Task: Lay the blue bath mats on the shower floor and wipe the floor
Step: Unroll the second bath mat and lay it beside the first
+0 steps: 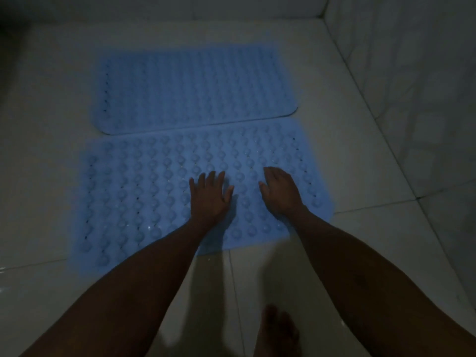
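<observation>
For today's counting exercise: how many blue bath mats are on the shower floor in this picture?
2. The far mat lies flat nearer the back wall. The near mat lies just in front of it, with both hands, left and right, spread on it. None appears hidden.

Soft rubbery near blue mat (144,191) with raised bumps, glossy smooth white floor tiles (322,248)

The room is dim. Large pale glossy tiles cover the floor (309,81), with thin dark grout lines crossing near the front. A light marbled wall (412,60) rises on the right, another pale wall (180,7) runs along the far side.
</observation>
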